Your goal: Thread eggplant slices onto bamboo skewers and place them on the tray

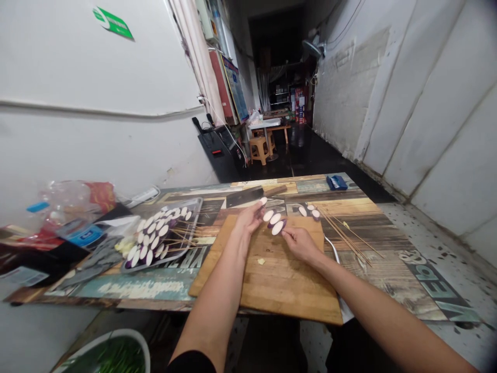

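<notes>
Over the wooden cutting board (248, 282), my left hand (249, 219) is closed in a pinch on a white eggplant slice (263, 201). My right hand (298, 243) is closed at the near end of a row of purple-edged eggplant slices (277, 228), which appear threaded on a skewer mostly hidden by slices and fingers. A small pale scrap (261, 261) lies on the board. Several loose eggplant slices (303, 211) lie past the board's far right corner, beside bare bamboo skewers (345, 235). On the left, a tray (196, 212) bears many skewered eggplant slices (154, 239).
A cleaver (244, 196) lies behind the board. A blue box (336, 182) stands at the table's far right. Plastic bags and a bottle (83, 233) crowd the left end. Below the table, a white basin (145, 344) holds greens. Walls flank both sides.
</notes>
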A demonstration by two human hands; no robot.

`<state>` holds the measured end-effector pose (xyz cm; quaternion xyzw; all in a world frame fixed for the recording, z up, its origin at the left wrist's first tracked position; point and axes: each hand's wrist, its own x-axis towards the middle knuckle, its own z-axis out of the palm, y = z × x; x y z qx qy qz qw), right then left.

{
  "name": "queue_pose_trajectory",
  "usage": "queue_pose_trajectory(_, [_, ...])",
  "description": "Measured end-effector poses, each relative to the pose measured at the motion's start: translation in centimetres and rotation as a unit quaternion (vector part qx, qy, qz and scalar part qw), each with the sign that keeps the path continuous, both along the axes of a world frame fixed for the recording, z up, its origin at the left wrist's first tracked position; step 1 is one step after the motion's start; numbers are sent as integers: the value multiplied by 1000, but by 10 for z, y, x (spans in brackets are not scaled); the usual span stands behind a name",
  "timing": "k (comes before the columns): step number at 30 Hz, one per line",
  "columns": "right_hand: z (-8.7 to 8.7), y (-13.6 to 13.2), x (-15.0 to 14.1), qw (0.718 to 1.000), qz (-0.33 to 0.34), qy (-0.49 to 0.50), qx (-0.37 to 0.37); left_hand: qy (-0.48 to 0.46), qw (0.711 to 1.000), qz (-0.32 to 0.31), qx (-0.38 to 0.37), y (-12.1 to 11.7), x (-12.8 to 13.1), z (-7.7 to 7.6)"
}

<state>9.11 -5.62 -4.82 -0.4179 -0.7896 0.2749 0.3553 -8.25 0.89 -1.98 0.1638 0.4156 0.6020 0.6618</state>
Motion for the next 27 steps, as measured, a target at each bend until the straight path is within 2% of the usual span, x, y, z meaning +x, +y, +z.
queue_pose_trajectory(5, [-1, 0, 0, 1000, -13, 4, 10, 13, 1000, -16, 16, -2, 2, -1])
queue_pose_trajectory(11, [-1, 1, -1, 999, -39, 18, 5, 86, 995, -40, 45, -9, 13, -2])
queue_pose_trajectory(14, [-2, 3, 0, 998, -42, 43, 11, 88, 995, -41, 36, -10, 15, 2])
queue_pose_trajectory(17, [-2, 6, 2, 996, -67, 62, 17, 84, 996, -4, 12, -10, 14, 4])
queue_pose_trajectory(19, [-2, 6, 2, 993, -84, 77, 27, 129, 991, 41, 5, -9, 14, 3])
queue_pose_trajectory(21, [0, 5, 2, 988, -104, 104, 48, 195, 979, 58, 10, -7, 16, -1])
queue_pose_trajectory(24, [6, 2, 3, 975, -151, 143, 73, 312, 949, 30, 44, -1, 24, -10])
queue_pose_trajectory(27, [16, 7, 13, 957, -212, 177, 85, 464, 879, -16, 111, 10, 38, -15])
